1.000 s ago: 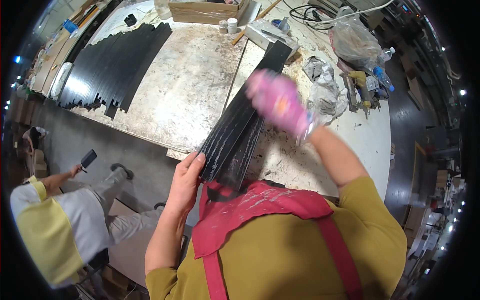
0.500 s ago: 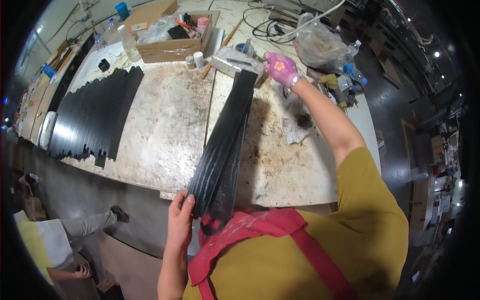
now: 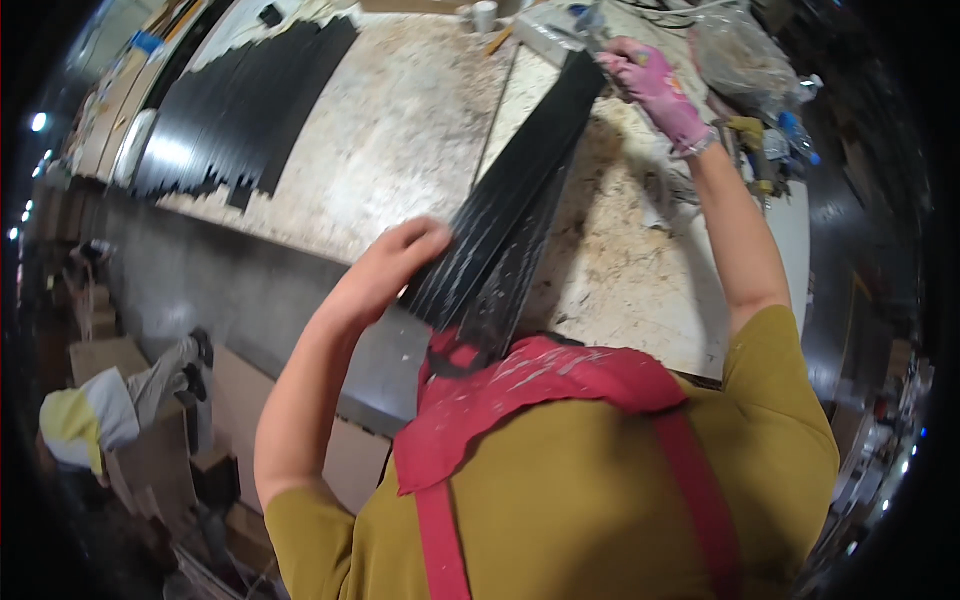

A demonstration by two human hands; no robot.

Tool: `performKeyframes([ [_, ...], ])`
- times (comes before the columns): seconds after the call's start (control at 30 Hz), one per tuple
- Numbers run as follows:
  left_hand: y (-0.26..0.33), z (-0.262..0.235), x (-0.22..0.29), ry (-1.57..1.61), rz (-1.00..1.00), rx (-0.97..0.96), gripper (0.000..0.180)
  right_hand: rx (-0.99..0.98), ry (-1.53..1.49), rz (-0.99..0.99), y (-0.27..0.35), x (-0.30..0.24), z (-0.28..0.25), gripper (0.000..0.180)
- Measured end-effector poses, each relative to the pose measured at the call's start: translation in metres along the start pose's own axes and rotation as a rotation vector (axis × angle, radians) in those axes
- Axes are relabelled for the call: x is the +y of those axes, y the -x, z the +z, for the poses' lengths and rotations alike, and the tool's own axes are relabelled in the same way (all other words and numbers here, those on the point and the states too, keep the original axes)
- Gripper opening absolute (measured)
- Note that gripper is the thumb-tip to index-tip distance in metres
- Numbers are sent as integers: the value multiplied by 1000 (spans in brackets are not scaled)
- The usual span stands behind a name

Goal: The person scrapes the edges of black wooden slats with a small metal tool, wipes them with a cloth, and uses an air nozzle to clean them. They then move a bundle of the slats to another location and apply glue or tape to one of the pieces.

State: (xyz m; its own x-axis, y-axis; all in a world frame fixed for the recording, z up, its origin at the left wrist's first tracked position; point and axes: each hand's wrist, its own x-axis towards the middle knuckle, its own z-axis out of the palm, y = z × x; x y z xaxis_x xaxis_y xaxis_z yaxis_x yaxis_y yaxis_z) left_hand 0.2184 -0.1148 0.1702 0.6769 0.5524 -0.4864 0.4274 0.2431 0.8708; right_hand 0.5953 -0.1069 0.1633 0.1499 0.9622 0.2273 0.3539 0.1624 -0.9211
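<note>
The bare left hand is curling its fingers over the near end of a long black strip, pressing it at the edge of the worktable. The right hand, wearing a pink glove, is closing around the far end of the same strip, though blur is making it hard to tell how tightly, or whether something small is also lying in its palm. The strip is lying lengthwise across the speckled tabletop, its near end disappearing behind a red apron, so that end is hidden. A spread of more black strips is lying well apart at the far left of the table. A clear plastic bag is sitting just beyond the gloved hand, partly cut off. Another person is crouching at lower left, mostly cropped and dim
</note>
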Motion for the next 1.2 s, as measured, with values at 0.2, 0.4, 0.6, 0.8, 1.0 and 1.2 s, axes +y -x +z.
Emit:
performKeyframes([
  [0.2, -8, 7, -14, 547, 25, 91, 33, 230, -211, 145, 32, -20, 18, 13],
  [0.4, -11, -7, -38, 1321, 198, -255, 60, 179, -156, 185, 67, -33, 42, 13],
  [0.6, -7, -11, -49, 1555, 355, -434, 46, 38, -196, 167, 82, -76, 85, 14],
  [0.8, -7, -36, -61, 1557, 272, -177, 41, -135, -315, 247, 87, -99, 129, 15],
  [1.0, -17, -76, -88, 650, 154, 351, 41, -44, -286, 252, 68, -120, 157, 18],
  [1.2, -35, -161, -112, -737, 380, 782, 42, -206, -21, 296, 33, -138, 195, 27],
])
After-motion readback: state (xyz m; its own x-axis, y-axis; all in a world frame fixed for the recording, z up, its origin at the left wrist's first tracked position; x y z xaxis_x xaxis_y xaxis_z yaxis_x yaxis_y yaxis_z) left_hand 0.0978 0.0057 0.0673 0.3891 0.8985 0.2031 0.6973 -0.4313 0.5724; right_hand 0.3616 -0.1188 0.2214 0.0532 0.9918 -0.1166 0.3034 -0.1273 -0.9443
